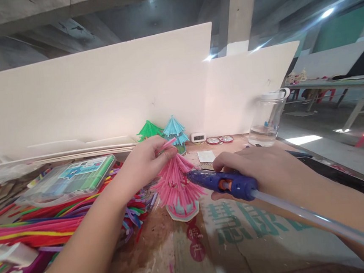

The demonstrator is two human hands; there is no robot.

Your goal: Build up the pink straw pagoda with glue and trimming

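White board [96,101] stood along the far side, largest thing around. Desk [148,258] ran in front of it, brown and stained. Flattened cardboard [268,252] with green and red print covered the near right. Heap of coloured fuzzy stems [43,227] lay on the left: red, pink, yellow, purple, more. Clear plastic case [83,175] sat over the heap's far part. Clear bottle [265,135], white lid, some water, stood far right.

Hands were apart, one each side of the pink model. Right hand [251,164] was wrapped around a blue glue gun [209,181], nozzle aimed left, a long translucent glue stick [320,222] running out its back to the near right. Left hand [150,158] was at the model's peak, thumb and finger clamped on a short pink stem.

Pink model [180,187], tiered roof, stood upright mid-scene on a pale angular base, by the cardboard's left edge. Nozzle was at its right side; contact unclear. Light-blue model [174,126] and green model [149,128] stood behind it, far side, partly hidden. Smaller: white clock [198,137], two round tins [213,141] right of it, white paper square [206,156] nearer, short pink stem [170,143].
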